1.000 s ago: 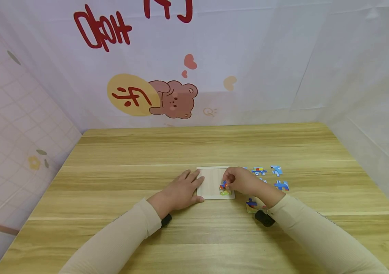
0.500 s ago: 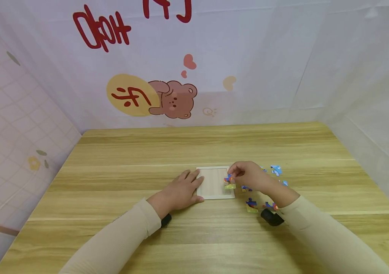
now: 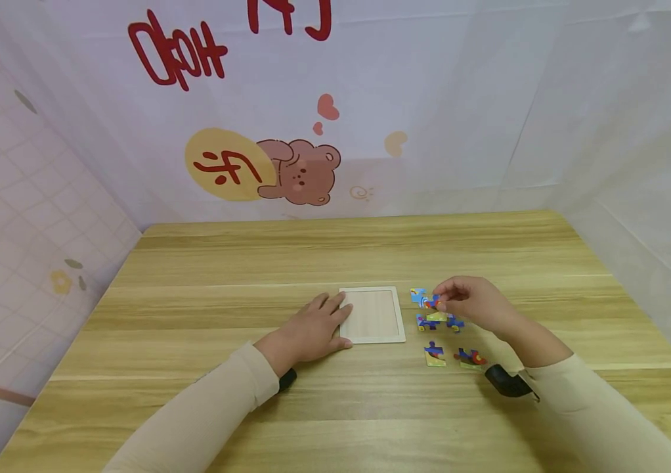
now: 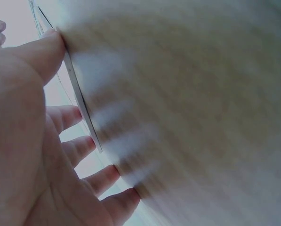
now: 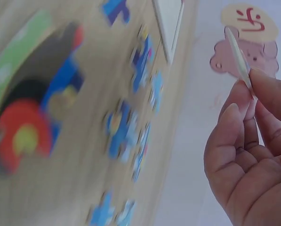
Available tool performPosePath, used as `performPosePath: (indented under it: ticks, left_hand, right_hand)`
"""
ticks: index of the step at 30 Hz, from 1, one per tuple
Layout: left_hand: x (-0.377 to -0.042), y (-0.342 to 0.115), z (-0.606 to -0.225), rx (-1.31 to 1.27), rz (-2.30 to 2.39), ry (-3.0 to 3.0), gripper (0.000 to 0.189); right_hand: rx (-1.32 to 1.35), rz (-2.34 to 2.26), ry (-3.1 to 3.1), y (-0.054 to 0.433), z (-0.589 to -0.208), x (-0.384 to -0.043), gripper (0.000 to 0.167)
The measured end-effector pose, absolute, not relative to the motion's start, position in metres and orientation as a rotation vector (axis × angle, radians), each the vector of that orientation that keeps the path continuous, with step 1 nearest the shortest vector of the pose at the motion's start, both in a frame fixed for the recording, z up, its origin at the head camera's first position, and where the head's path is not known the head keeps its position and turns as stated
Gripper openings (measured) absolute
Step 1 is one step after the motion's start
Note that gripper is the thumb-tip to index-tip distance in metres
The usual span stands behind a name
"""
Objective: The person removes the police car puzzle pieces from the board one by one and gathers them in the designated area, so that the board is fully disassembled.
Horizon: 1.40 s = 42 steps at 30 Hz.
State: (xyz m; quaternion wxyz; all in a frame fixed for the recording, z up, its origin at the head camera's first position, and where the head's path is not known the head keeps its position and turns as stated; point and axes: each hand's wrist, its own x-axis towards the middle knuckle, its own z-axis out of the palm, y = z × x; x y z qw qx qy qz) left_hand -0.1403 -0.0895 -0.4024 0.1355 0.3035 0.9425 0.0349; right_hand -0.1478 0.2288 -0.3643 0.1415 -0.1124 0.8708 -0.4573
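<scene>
My left hand rests spread at the left edge of a square wooden puzzle frame, fingers nearly straight. In the left wrist view, the thumb and fingertips touch the thin rim and the tabletop beside it. Off to the right of the frame, my right hand pinches a jigsaw piece with yellow, red and blue on it. From the right wrist, that piece shows edge-on between thumb and fingers, raised over the table. The inside of the frame shows plain bare wood.
Several loose jigsaw pieces lie right of the frame: one light blue, one blue, and two nearer ones with yellow and red. A black wrist camera hangs under the right wrist. A printed cloth hangs behind the table.
My right hand has lifted the jigsaw piece out of the frame's lower right corner and carried it right, over the loose pieces. My left hand has stayed put.
</scene>
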Motion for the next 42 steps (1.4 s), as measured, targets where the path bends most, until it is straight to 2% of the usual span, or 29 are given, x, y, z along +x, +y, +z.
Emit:
performPosePath:
  ticks: [17,42]
  left_hand:
    - [-0.141,-0.089,-0.403,0.881,0.09,2.719,0.071]
    - [-0.14,-0.09,-0.402,0.893,0.087,2.731,0.07]
  right_hand:
    - [-0.216,-1.287,2.441,0.293,-0.382,-0.132,0.039]
    - [-0.232,-1.223,2.315,0.328,-0.396,-0.118,0.034]
